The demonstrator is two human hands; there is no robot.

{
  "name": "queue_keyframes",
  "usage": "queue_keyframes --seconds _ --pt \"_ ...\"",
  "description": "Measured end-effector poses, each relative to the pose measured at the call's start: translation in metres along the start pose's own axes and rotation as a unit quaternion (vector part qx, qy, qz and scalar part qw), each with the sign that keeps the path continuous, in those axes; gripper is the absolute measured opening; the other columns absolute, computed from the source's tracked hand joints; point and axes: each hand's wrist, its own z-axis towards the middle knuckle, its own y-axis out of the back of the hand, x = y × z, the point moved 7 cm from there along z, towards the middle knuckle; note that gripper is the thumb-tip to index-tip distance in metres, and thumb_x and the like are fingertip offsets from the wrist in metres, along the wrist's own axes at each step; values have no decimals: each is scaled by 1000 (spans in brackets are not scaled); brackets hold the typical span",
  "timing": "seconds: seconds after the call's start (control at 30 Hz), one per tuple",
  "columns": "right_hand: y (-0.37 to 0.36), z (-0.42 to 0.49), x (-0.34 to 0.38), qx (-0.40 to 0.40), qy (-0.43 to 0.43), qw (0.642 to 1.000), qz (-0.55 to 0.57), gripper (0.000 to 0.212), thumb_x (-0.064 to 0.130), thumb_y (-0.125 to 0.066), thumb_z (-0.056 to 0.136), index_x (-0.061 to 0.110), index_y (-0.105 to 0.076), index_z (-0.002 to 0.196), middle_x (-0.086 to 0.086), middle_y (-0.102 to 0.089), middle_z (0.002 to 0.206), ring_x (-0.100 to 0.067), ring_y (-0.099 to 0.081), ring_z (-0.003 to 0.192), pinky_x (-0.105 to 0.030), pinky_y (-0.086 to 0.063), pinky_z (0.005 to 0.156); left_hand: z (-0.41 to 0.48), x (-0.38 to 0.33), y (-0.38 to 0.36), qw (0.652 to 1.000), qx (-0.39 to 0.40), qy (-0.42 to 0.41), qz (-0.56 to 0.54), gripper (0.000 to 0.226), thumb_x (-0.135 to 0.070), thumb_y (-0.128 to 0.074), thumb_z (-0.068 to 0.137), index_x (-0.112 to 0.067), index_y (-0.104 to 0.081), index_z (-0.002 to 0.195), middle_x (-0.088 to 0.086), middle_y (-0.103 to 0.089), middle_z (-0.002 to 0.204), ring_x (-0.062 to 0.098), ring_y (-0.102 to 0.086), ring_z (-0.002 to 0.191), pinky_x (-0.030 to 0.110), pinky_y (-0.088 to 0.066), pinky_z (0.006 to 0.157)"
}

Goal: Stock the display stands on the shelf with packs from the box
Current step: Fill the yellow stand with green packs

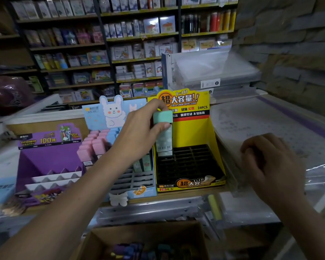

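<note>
**One pack in the air, many slots bare**

I have the left hand (139, 132) clamped on a mint-capped pack (164, 136), thumb across the front and fingers wrapped over the cap. The pack hangs upright above the seam between the blue stand (109, 109) and the yellow stand (191, 128), over the shelf (186, 196) and not yet in any slot.

The blue stand already carries pink packs (94, 145) at its back left and a few mint packs (144, 163) just under my wrist. So I judge this one belongs beside those, not in the yellow stand's black grid, which looks unfilled.

To place it well I would keep it upright, ease it left, line its foot up with an open cell next to the mint ones, and lower it straight. Gripping high on the cap keeps my fingers clear of the neighbours. I would let go only once it seats, since a tilted entry could snag the divider or knock the pink row.

The right hand (270, 166) is blurred, fingers curled, above clear-wrapped sheets; I cannot tell whether it grips anything. The open box (139, 239) sits below the shelf with dark packs inside.
</note>
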Motion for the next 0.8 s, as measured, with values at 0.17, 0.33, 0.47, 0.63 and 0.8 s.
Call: queue_keyframes --seconds 0.17,0.33,0.47,0.63,0.8 --pt "-1 -2 0 -8 6 1000 -5 15 18 -51 88 17 -65 81 2 -58 82 -19 -49 72 -32 -32 57 -3 2 -5 1000 28 11 5 15 -23 -77 90 -26 -64 98 -16 -64 86 5 -60 82 24 -46 64" --pt "-1 -3 0 -12 0 1000 -11 15 16 -51 88 16 -64 81 2 -59 81 -19 -49 73 -34 -33 57 -2 2 -2 999 43 5 18 5 -24 -72 93 -26 -70 97 -22 -66 88 -5 -61 87 12 -43 70" --pt "-2 -4 0 -22 -4 1000 -22 16 16 -50 88 16 -64 81 2 -60 81 -18 -47 73 -34 -33 56 -1 5 2 998 59 13 16 6 -25 -74 92 -28 -73 96 -25 -66 86 -11 -60 85 6 -42 71" --pt "-3 -5 -1 -28 -1 999 -26 17 17 -49 88 17 -64 81 3 -59 81 -17 -46 73 -34 -31 57 -2 8 0 997 59 21 39 12 -24 -75 91 -23 -76 103 -12 -67 95 8 -63 89 27 -48 82" --pt "-3 -5 0 -33 4 999 -19 17 15 -49 88 17 -64 80 2 -59 80 -18 -46 72 -34 -29 57 -3 2 -6 993 47 -15 109 24 -21 -76 90 -20 -75 114 -3 -63 99 16 -60 91 31 -47 81"
